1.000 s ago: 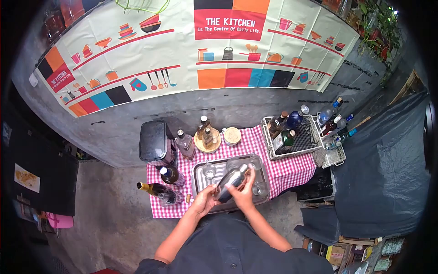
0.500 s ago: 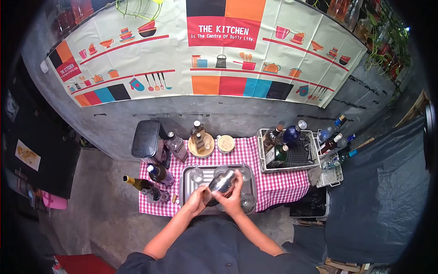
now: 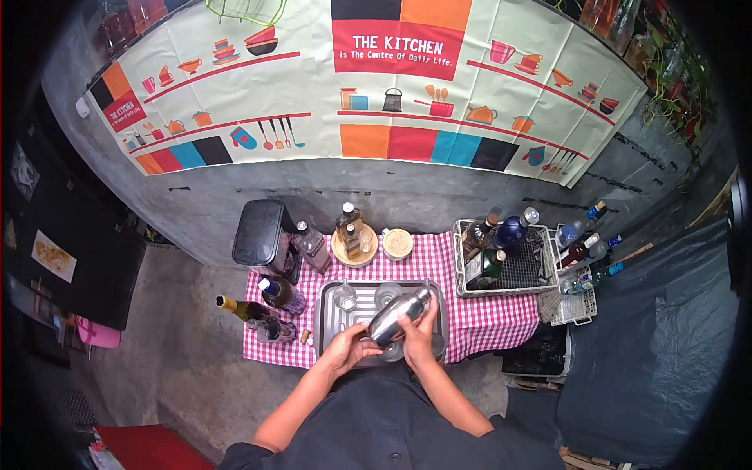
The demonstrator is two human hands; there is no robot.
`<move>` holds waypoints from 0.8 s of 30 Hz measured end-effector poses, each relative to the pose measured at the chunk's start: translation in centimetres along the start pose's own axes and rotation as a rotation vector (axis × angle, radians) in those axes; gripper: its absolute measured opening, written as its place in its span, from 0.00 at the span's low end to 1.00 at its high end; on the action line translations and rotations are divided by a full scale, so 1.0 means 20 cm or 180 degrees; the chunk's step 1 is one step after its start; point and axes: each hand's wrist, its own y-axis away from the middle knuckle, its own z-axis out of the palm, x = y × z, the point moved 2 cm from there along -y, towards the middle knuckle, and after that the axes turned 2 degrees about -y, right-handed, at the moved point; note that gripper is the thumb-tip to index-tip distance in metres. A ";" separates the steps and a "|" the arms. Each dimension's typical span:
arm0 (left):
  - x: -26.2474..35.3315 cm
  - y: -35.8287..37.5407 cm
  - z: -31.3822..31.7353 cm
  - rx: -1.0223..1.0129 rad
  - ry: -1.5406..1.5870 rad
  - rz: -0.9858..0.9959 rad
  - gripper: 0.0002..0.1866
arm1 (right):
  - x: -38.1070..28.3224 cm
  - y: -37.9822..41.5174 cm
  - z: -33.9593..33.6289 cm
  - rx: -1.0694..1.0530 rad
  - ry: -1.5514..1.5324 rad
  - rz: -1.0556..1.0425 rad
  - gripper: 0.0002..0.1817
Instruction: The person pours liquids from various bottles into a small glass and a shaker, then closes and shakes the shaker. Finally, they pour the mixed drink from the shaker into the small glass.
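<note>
A shiny steel cocktail shaker (image 3: 389, 319) is tilted above the tray, its narrow capped end up and to the right. My right hand (image 3: 418, 337) is wrapped around its upper part. At the wide lower end, my left hand (image 3: 350, 350) grips the base with the fingers curled. Below lies a grey metal tray (image 3: 323, 317) with a ridged middle. On the tray stand a clear glass (image 3: 345, 298) at the left and another glass (image 3: 388, 294) at the back. Further glasses are partly hidden by my hands and the shaker.
On the checked cloth (image 3: 493, 323), several bottles stand left of the tray, beside a black bin (image 3: 262, 235). Behind it are a round wooden board (image 3: 341, 254) with bottles and a pale cup (image 3: 398, 244). A wire basket (image 3: 509, 291) holds bottles at the right.
The shaker, blurred before, now shows sharply and sits a little further right, lying more along a diagonal. Both hands stay on it. The whole view has shifted slightly.
</note>
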 end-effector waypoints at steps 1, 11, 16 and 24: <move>0.00 0.00 -0.01 -0.0007 0.0001 -0.0019 0.17 | -0.02 0.01 0.03 0.0019 0.0005 -0.0001 0.51; 0.05 0.00 -0.14 0.0112 0.0355 0.0030 0.19 | -0.09 0.20 0.34 -0.1890 0.2626 -0.2791 0.56; 0.07 0.01 -0.21 -0.0219 0.0130 0.0018 0.21 | -0.01 0.23 0.29 -0.0696 0.2712 -0.1961 0.59; 0.18 0.14 -0.26 -0.0577 -0.0916 -0.0240 0.20 | 0.16 0.14 0.20 0.0553 -0.1118 0.0686 0.40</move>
